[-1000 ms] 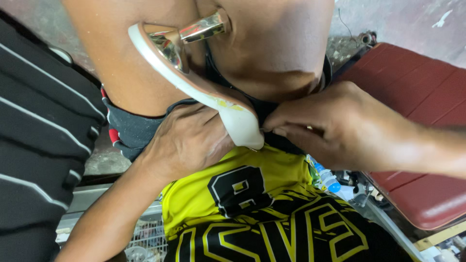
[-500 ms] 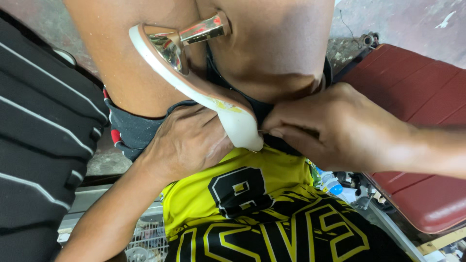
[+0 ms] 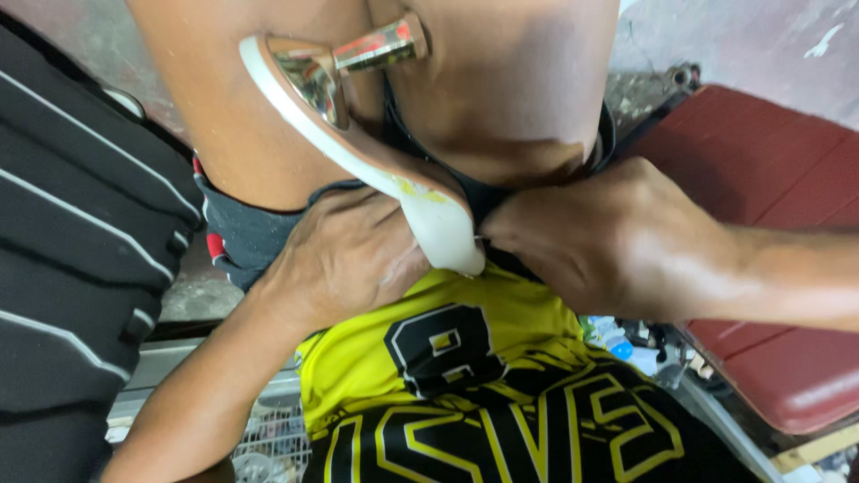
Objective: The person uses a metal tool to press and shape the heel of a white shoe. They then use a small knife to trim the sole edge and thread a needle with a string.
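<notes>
Shoe [image 3: 376, 161]: smooth pale sole, mirror-bright metal heel [image 3: 376, 46]. Below hands: matt yellow-black cloth jersey [image 3: 465, 394]. Right of them: glossy red seat pad [image 3: 787, 268].

Left hand [image 3: 344, 255] curled under the high-heeled shoe [image 3: 358, 152] toe, right hand [image 3: 608, 237] pinching at its tip; forearms converge.

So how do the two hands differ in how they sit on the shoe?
The left hand lies under the shoe, its knuckles beside the white sole. The right hand comes in from the other side, its fingers pinched at the toe tip. Both are bare and touch the shoe's front end, which is wedged between the knees.
</notes>
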`<state>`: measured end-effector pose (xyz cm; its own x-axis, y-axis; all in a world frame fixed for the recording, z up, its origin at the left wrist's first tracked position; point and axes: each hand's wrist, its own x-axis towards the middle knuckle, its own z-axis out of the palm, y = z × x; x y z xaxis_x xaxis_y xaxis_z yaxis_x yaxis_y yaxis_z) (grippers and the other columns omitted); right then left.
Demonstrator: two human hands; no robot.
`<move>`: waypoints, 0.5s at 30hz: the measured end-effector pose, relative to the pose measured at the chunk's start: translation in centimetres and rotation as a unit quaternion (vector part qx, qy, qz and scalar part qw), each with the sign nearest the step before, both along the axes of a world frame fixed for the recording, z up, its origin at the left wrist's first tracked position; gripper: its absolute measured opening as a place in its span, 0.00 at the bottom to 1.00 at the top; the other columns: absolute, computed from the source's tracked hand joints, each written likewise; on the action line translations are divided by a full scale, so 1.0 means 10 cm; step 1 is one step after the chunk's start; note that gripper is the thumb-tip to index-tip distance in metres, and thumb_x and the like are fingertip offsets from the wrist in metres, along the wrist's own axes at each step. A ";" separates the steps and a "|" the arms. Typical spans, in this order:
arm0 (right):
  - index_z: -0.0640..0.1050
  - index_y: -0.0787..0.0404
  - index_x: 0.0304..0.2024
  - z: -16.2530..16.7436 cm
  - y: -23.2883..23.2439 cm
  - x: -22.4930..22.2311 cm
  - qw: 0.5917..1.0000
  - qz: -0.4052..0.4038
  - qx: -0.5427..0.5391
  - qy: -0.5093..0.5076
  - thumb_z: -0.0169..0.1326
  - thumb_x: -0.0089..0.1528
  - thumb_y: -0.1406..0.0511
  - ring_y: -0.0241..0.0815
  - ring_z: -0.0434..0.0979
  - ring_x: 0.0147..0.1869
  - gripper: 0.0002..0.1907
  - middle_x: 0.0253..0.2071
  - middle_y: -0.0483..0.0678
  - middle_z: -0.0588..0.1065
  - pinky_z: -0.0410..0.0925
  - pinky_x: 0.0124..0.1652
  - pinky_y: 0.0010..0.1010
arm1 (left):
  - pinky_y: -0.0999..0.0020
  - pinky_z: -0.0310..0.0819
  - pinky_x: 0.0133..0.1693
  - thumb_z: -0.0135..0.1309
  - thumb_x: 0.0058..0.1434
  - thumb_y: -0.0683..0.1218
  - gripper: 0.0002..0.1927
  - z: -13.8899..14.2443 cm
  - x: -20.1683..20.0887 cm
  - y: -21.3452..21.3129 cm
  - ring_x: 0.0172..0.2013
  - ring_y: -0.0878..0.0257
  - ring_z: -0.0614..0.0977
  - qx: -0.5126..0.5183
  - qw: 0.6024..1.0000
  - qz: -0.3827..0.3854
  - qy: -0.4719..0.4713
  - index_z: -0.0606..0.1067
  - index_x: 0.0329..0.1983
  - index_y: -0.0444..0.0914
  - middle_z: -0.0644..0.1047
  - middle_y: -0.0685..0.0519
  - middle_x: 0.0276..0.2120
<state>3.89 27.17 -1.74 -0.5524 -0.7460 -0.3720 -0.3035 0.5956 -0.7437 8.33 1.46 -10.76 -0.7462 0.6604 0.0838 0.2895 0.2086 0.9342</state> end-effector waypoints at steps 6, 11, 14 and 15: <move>0.81 0.59 0.41 0.04 -0.04 0.02 0.999 -0.006 0.030 -0.020 0.61 0.60 0.67 0.42 0.81 0.28 0.07 0.29 0.45 0.79 0.73 0.27 0.32 | 0.57 0.79 0.43 0.63 0.56 0.42 0.19 0.02 0.01 0.00 0.39 0.47 0.82 -0.008 1.000 0.003 0.007 0.75 0.50 0.33 0.78 0.45 0.42; 0.78 0.67 0.43 0.03 -0.07 0.01 0.962 0.117 -0.036 0.244 0.56 0.52 0.68 0.43 0.81 0.31 0.16 0.35 0.52 0.79 0.73 0.28 0.31 | 0.57 0.78 0.41 0.62 0.56 0.42 0.17 0.02 0.03 -0.01 0.37 0.48 0.82 -0.027 1.000 -0.004 0.009 0.75 0.48 0.33 0.78 0.46 0.40; 0.78 0.67 0.40 0.02 -0.08 0.01 0.974 0.103 -0.027 0.201 0.58 0.58 0.70 0.43 0.80 0.30 0.08 0.33 0.51 0.78 0.73 0.26 0.34 | 0.57 0.78 0.41 0.62 0.55 0.42 0.17 0.01 0.03 -0.02 0.36 0.48 0.82 -0.028 1.000 -0.006 0.010 0.75 0.47 0.33 0.78 0.46 0.39; 0.77 0.66 0.38 0.01 -0.08 0.01 0.978 0.095 -0.028 0.185 0.57 0.57 0.71 0.43 0.79 0.29 0.06 0.31 0.50 0.76 0.72 0.26 0.34 | 0.57 0.78 0.41 0.63 0.55 0.42 0.17 0.02 0.03 -0.02 0.36 0.48 0.82 -0.028 1.000 -0.008 0.009 0.76 0.47 0.33 0.78 0.46 0.39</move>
